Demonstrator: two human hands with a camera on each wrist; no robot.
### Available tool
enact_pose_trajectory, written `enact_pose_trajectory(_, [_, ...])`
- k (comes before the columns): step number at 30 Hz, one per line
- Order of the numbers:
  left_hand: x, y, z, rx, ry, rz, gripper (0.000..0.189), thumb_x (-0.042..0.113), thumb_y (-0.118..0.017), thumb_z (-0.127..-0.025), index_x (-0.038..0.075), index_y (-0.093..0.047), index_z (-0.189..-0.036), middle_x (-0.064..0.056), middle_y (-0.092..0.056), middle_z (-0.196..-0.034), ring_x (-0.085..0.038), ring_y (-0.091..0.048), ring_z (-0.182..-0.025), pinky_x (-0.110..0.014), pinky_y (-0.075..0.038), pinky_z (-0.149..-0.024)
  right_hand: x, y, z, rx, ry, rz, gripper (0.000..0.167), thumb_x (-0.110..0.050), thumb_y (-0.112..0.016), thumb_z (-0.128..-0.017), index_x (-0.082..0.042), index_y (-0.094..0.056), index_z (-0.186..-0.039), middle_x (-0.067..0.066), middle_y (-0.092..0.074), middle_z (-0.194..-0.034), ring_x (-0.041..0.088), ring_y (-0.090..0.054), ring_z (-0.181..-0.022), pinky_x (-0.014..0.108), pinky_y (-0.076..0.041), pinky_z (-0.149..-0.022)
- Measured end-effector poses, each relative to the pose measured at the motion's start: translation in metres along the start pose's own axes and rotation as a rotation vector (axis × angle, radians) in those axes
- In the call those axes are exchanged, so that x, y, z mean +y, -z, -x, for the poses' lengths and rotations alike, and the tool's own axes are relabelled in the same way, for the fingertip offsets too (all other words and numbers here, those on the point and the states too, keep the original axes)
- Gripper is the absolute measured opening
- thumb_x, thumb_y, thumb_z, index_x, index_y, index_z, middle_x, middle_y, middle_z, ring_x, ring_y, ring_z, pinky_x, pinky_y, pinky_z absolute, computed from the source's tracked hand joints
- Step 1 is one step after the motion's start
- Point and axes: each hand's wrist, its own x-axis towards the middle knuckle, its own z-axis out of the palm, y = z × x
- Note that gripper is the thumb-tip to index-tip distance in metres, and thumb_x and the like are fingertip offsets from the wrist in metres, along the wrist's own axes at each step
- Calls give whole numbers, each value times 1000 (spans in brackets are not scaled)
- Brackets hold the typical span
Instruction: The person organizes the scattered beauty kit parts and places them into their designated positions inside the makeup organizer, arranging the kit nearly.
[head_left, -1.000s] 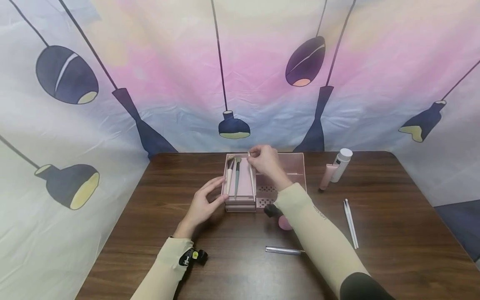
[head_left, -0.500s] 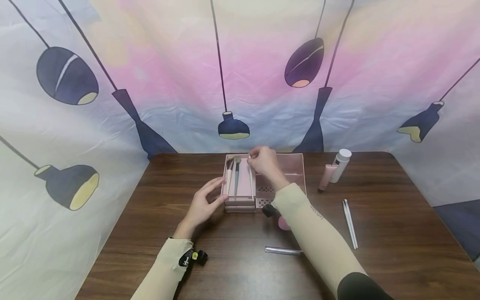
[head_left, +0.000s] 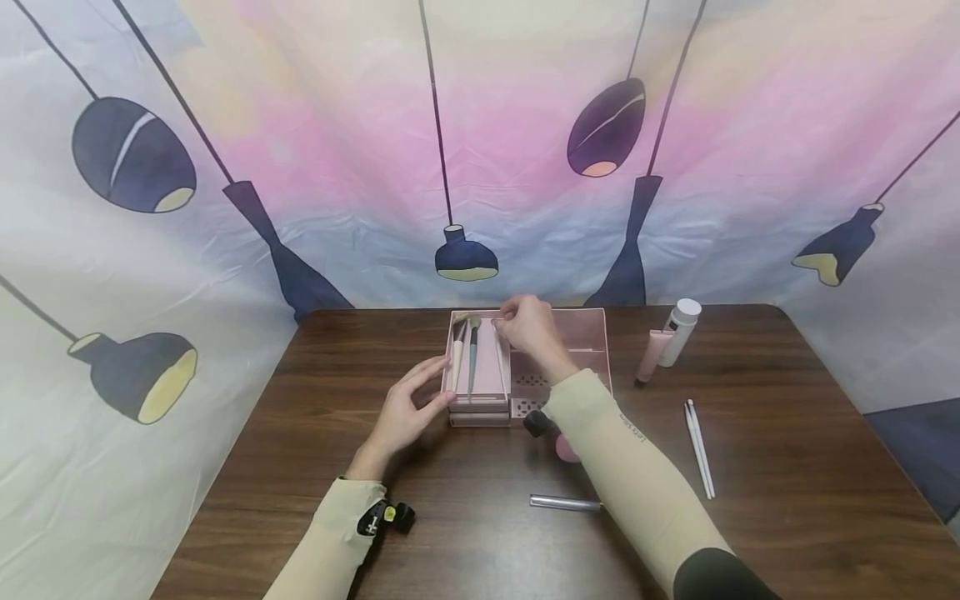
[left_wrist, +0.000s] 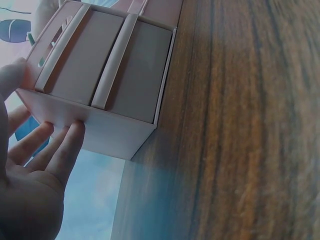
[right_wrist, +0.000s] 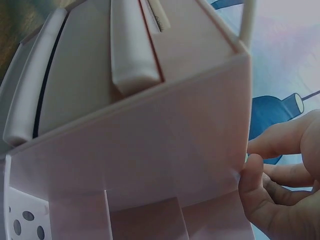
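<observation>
A pink desk organizer with two drawers stands at the table's back. Two makeup brushes, one pale-handled and one grey-green, lie in the tray on its left side. My right hand pinches the far end of a slim white stick along the tray's right edge; its tip is hidden by the fingers. In the right wrist view thumb and forefinger meet at the organizer's back edge. My left hand touches the organizer's left side with straight fingers, its thumb at the front top corner.
On the table's right a white bottle and a pink tube stand together. Two thin white sticks lie nearer. A silver tube and a round pink thing are partly behind the right forearm.
The stick in my right hand has shifted slightly left and settled lower along the tray's edge. The left hand stays against the organizer.
</observation>
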Motion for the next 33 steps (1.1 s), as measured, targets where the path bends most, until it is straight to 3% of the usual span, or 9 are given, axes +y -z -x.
enact_pose_trajectory(15, [2,-1,0,-1,39,-12,50,3,-70,-88,-7,-53,-135,-25,-48,-142,-37,-47,-130,-59,-49,-98,4,8,2,19,28,-13,28,-17,-69,-84,-11,-70,-111,3,-70,-99,21,-65,-90,35,-58,-81])
enact_pose_trajectory(22, [-31,-2,1,26,25,-11,51,9,-73,-88,8,-57,-136,-11,-50,-143,-26,-48,-131,-56,-51,-97,4,20,9,46,89,-20,31,-18,-69,-83,-12,-70,-113,3,-72,-97,20,-67,-84,34,-58,-78])
enact_pose_trajectory(29, [-5,-1,0,10,22,-29,50,2,-71,-88,-5,-54,-134,-23,-49,-142,-37,-49,-129,-53,-50,-98,11,32,17,61,145,-9,31,-20,-67,-85,-13,-70,-115,3,-73,-97,20,-67,-85,35,-57,-77])
enact_pose_trajectory(33, [5,0,0,-7,37,-44,51,4,-70,-88,-6,-53,-135,-24,-48,-142,-37,-48,-130,-49,-51,-99,14,40,21,82,179,-3,31,-21,-67,-84,-13,-70,-114,3,-73,-96,21,-67,-86,35,-56,-78])
